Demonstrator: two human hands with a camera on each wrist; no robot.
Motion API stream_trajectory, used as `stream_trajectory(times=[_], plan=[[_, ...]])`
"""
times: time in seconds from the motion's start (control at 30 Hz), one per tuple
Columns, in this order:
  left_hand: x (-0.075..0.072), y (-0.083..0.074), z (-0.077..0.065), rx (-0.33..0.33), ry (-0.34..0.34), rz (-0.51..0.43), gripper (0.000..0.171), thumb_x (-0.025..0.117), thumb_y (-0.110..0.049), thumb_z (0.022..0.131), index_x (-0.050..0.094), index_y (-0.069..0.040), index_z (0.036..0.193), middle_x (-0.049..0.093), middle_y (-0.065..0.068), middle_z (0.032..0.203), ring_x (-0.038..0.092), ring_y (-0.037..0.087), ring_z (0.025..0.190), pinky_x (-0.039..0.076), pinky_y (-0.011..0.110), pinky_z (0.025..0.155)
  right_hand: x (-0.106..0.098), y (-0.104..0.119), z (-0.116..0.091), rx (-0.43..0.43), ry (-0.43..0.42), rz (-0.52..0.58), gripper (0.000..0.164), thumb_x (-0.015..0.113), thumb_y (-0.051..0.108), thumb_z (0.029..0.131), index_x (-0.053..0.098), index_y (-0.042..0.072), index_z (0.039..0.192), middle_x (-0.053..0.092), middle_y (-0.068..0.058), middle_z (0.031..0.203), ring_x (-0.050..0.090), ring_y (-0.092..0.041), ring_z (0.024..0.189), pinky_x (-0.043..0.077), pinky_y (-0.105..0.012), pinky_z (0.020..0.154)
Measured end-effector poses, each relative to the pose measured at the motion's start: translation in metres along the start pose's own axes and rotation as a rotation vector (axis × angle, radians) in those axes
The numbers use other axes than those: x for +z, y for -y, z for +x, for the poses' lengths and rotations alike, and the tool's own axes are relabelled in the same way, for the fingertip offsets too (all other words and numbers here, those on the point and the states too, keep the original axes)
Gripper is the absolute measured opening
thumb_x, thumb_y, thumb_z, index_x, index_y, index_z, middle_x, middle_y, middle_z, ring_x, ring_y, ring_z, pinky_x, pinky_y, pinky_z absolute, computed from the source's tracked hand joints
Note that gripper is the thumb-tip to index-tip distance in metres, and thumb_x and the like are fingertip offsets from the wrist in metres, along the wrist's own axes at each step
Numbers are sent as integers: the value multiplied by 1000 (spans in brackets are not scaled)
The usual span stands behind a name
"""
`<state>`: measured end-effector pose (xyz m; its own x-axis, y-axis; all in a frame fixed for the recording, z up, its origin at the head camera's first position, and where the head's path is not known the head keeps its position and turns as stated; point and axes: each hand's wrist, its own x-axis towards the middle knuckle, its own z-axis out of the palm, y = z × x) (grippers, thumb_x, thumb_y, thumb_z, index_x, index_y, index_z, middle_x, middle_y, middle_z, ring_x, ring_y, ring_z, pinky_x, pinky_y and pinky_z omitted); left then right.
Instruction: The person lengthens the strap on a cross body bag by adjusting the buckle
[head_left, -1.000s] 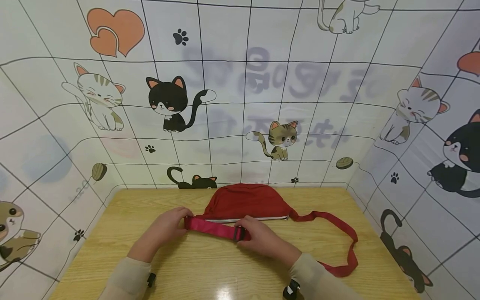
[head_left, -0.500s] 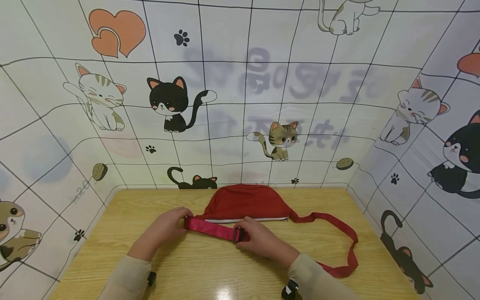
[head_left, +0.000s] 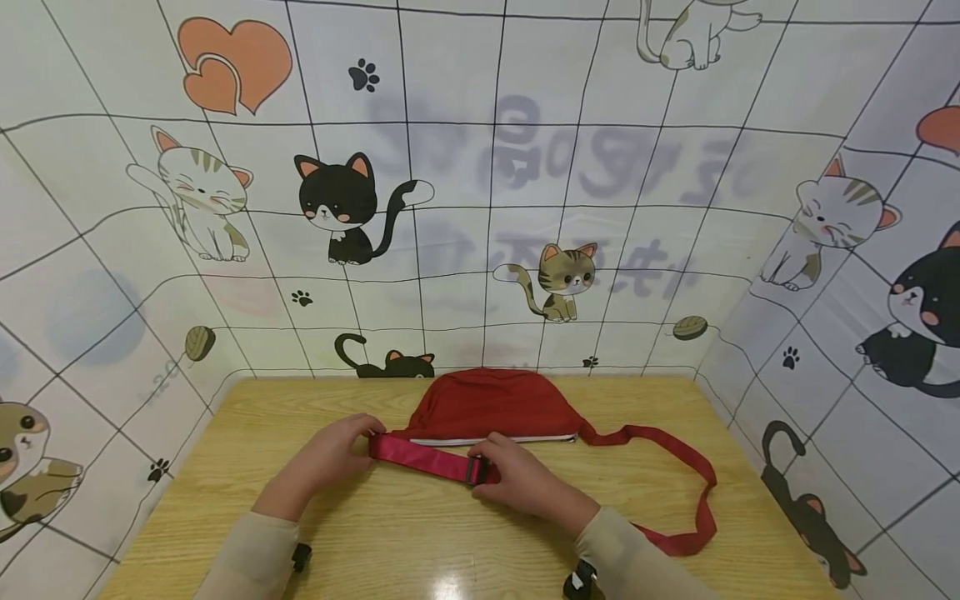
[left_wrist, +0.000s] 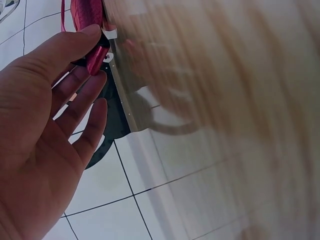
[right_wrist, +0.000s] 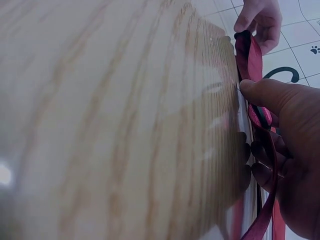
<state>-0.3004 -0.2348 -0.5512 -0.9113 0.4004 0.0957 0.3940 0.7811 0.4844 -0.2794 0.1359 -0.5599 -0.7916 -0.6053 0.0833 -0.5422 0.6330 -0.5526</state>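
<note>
A red waist bag (head_left: 495,407) lies on the table, its white zip along the near edge. In front of it, a magenta-red strap (head_left: 423,460) is stretched between both hands. The left hand (head_left: 333,454) pinches the strap's left end; in the left wrist view, thumb and fingers meet on the folded webbing (left_wrist: 97,60) beside a black piece partly hidden by them. At the other end the right hand (head_left: 525,482) grips the strap at a dark slider buckle (head_left: 477,469). The right wrist view shows its thumb (right_wrist: 265,92) pressing on the webbing.
The bag's other strap (head_left: 701,467) curves across the right side of the wooden table (head_left: 420,542) and passes behind the right forearm. Cat-print sheeting (head_left: 457,167) encloses the table at the back and sides. Both wrists wear small black devices.
</note>
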Motion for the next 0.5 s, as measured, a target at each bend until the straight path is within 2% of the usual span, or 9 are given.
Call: stream_trajectory(times=[0.27,0.37,0.5], plan=[[-3,1,1,-21,10,-55,44,91,2,85,75,-17,122,74,-3,119,70,27,115,56,54,102,-2,2,0,-5,-2,5,50,92,26,93,70,16,138,62,5,121,57,-8,105,54,-35,97],[-3,3,1,-1,17,-68,44,92,1,86,75,-15,123,74,-2,121,70,28,115,57,55,102,-4,1,-2,-11,-4,-16,55,91,27,95,68,14,143,61,4,122,58,-9,107,54,-36,97],[-7,6,-3,5,39,-102,50,91,-1,87,72,-10,132,72,5,131,69,33,122,55,58,105,-18,-2,-10,-16,-21,-44,56,87,27,98,65,11,148,61,-1,127,61,-17,113,56,-40,99]])
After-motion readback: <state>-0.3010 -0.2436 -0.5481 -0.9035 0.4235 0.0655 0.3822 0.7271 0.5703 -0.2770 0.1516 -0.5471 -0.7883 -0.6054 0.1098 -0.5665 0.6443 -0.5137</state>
